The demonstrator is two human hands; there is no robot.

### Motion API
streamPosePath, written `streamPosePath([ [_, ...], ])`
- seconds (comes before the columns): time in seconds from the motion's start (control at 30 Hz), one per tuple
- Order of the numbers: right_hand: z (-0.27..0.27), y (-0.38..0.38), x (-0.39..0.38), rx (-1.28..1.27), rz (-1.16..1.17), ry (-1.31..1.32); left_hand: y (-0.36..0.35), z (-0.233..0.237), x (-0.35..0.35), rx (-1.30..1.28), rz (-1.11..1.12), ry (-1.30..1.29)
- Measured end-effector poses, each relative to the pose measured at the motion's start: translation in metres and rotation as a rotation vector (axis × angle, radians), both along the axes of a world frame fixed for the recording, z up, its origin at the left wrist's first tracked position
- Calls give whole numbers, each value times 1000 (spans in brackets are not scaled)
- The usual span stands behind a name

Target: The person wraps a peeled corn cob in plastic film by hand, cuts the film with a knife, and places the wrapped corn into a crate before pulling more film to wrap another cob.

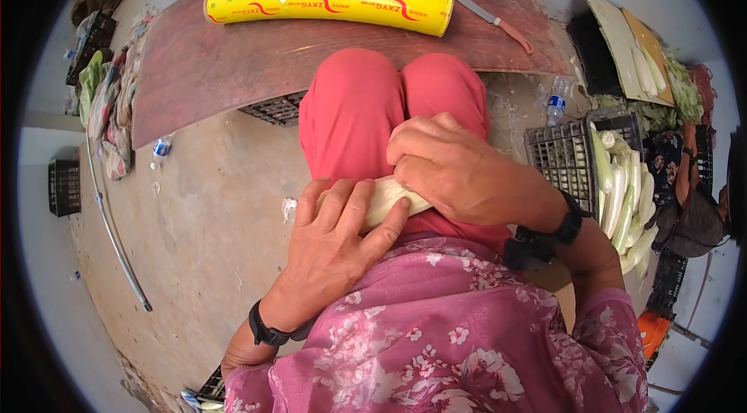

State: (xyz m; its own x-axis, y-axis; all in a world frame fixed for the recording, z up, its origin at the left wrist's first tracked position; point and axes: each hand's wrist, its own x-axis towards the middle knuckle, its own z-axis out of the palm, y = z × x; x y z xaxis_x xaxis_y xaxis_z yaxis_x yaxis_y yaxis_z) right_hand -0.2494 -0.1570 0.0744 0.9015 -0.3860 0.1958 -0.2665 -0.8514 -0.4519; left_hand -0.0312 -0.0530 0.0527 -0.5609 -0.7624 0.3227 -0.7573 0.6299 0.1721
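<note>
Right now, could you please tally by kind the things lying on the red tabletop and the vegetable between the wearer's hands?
Yellow ZXYG wrap roll: 1
Knife with a pinkish handle: 1
Pale elongated vegetable, between left hand and right hand: 1
Total: 3

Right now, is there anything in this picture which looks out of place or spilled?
Yes. A plastic bottle on the floor by the left corner of the table, and another bottle near the right-hand black crate, look like discarded litter. I see no clear spill.
</note>
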Motion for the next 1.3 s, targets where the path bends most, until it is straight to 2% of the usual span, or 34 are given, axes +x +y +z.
streamPosePath([
  [0.4,3,-2,4,-51,12,116,0,-1,0,1,3,4],
  [0.7,5,3,-7,84,0,38,-1,-2,1,-7,0,36],
  [0.8,1,3,-11,107,-86,-15,-2,-3,1,-24,-10,42],
  [1.3,-1,4,-1,23,-2,15,-2,-7,1,-83,-30,80],
])
